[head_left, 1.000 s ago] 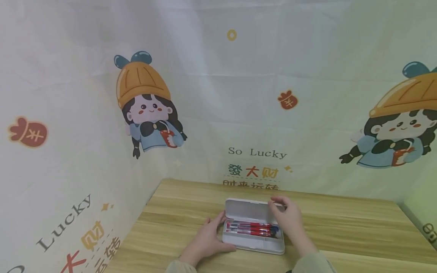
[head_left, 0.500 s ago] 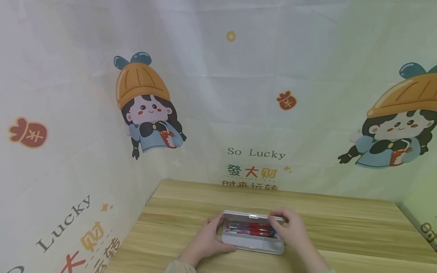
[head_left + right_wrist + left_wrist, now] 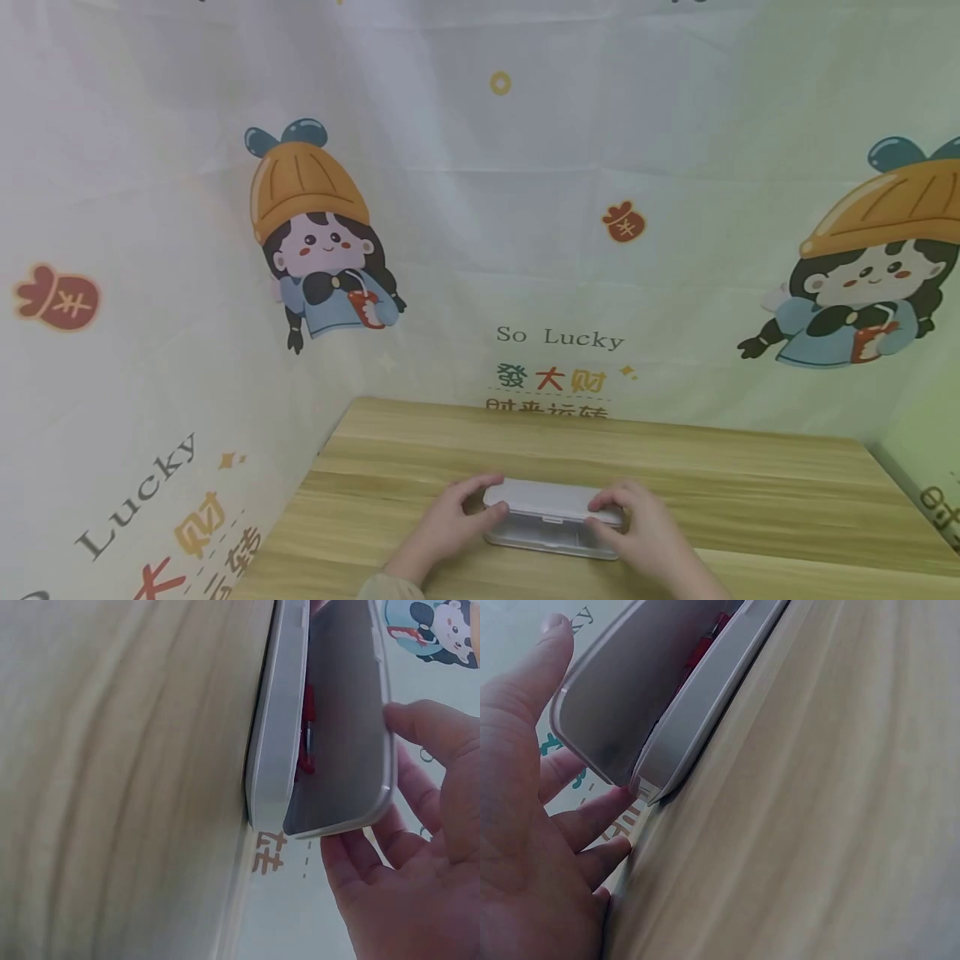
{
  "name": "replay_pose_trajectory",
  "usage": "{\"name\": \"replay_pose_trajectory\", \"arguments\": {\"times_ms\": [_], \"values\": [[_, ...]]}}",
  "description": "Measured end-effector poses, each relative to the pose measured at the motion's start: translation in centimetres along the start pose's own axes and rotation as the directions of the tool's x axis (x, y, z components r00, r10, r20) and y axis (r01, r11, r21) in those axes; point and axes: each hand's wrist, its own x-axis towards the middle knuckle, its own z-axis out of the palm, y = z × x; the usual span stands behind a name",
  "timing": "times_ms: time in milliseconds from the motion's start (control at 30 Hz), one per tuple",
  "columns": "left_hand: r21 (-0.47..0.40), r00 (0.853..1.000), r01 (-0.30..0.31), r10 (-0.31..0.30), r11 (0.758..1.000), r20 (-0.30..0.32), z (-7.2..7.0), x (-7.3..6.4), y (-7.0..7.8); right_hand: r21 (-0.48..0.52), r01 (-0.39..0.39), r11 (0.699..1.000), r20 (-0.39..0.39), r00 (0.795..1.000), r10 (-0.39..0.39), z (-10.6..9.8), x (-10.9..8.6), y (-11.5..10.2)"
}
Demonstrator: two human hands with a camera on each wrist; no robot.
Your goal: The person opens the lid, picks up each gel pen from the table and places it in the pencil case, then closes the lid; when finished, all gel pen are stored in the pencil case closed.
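Observation:
A white pencil case [image 3: 517, 537] lies on the wooden table, its hinged lid [image 3: 542, 497] tilted partway down over the base. Red pens [image 3: 308, 705] show in the gap between lid and base in the right wrist view; from the head view the lid hides them. My right hand [image 3: 647, 527] holds the lid's right end, thumb at the front edge and fingers behind. At the left end is my left hand [image 3: 447, 523], its thumb stretched out beside the lid [image 3: 611, 697] and its fingertips at the hinge corner.
The wooden table [image 3: 750, 492] extends around the case. A pale printed cloth [image 3: 450, 208] with cartoon figures and lettering hangs behind the table and along its left side.
The lid has swung down from upright to low over the base, covering the pens in the head view. My right hand came down with it; my left thumb rose from the table to the lid.

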Motion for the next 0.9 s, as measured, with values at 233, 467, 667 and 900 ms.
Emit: {"name": "replay_pose_trajectory", "arguments": {"times_ms": [233,467,667,900], "values": [[-0.003,1.0,0.013,-0.013,1.0,-0.007,0.0,0.2,0.0,-0.079,0.093,0.993,0.053,0.995,-0.089,0.2,-0.4,0.2],[0.017,1.0,0.031,-0.031,0.999,0.004,-0.1,0.0,-0.1,-0.124,0.154,0.98,0.092,0.985,-0.143,0.7,-0.8,0.5],[0.024,1.0,0.009,-0.009,1.0,0.007,0.1,-0.1,0.1,-0.157,0.215,0.964,0.094,0.975,-0.202,0.9,-1.0,0.5],[0.064,0.999,-0.039,0.039,0.997,0.005,0.5,-0.2,0.3,-0.191,0.236,0.953,0.088,0.971,-0.223,1.1,-1.5,0.6]]}}
